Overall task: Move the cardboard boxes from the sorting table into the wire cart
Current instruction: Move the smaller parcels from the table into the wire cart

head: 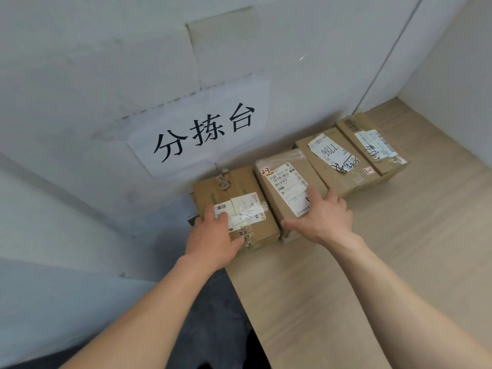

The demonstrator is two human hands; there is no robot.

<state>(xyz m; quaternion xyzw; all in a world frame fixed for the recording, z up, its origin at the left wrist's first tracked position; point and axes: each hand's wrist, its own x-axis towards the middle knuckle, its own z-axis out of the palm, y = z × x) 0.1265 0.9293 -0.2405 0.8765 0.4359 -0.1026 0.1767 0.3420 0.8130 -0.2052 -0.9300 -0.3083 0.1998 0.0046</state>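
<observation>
Row of 4 cardboard boxes on the tabletop, left-hand grip clasping the leftmost box, right-hand grip spread flat on the 2nd box

Sign on wall reads "分拣台". Second box has a "2-3" tag. Third box label reads "7786".

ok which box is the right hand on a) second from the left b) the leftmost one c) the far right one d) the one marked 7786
a: the right hand lies on the second box from the left, while the left hand grips the leftmost box.
</observation>
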